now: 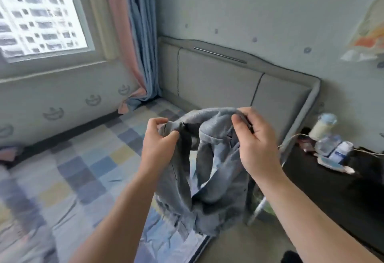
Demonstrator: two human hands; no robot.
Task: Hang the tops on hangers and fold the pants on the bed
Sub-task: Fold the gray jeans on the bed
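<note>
Grey-blue garment (209,171) held up in both our hands over the near edge of the bed (83,169).
Our left hand (160,144) pinches its top edge between thumb and curled fingers. Our right hand (255,146) grips the same edge further along, so the cloth hangs bunched and twisted between them. We judge this to be the sorting-out step: finding how the piece lies. We cannot tell whether it is a top or pants. The next move calls for shaking it open to find shoulders or waistband; no hanger is in view.
</note>
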